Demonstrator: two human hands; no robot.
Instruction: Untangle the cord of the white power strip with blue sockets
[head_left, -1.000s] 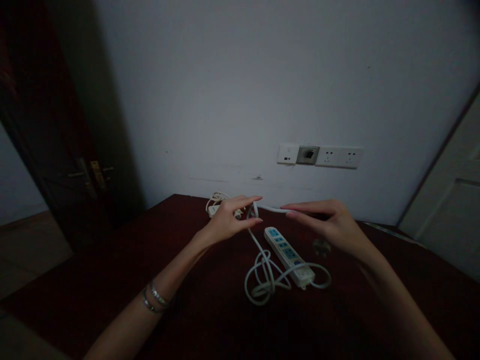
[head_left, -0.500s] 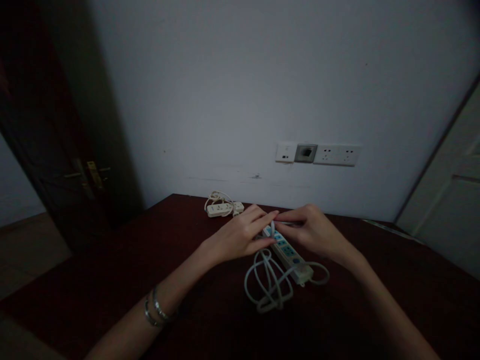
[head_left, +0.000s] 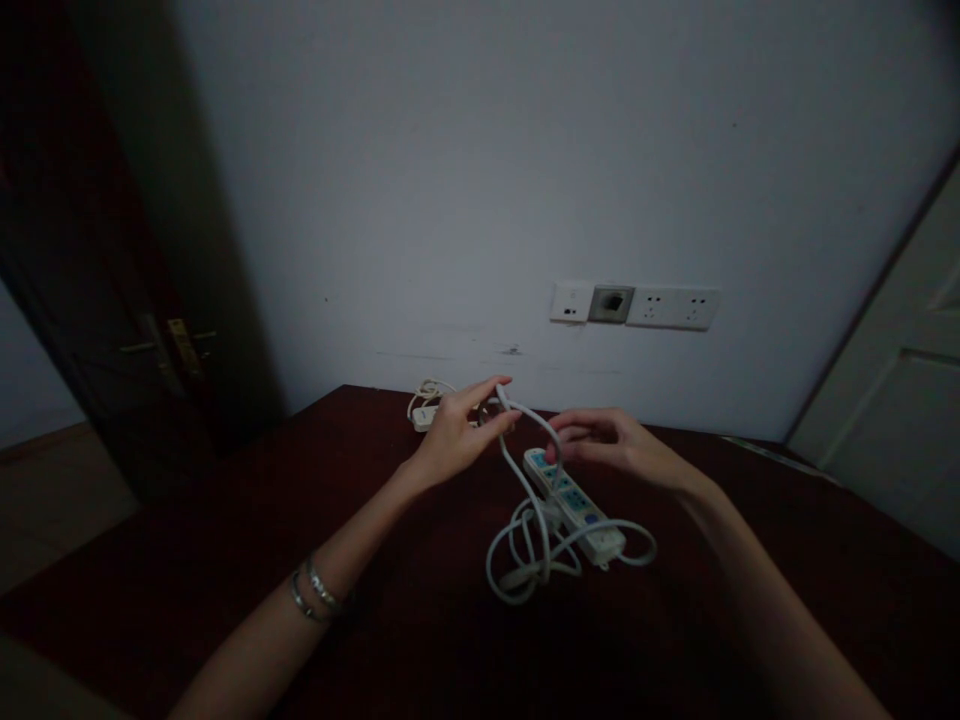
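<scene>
A white power strip with blue sockets lies on the dark red table, its white cable looped in coils beside it. My left hand is raised above the table and pinches a bend of this cable between thumb and fingers. A short arc of cable runs from there to my right hand, which grips it just above the strip's far end.
A second small power strip with its cord lies at the table's far edge, partly behind my left hand. Wall sockets sit on the pale wall behind. A dark door stands at the left, a white door at the right.
Both hands were low and close together over the power strip; now my left hand has lifted up and left, pulling a loop of cable up, and the hands are apart.
</scene>
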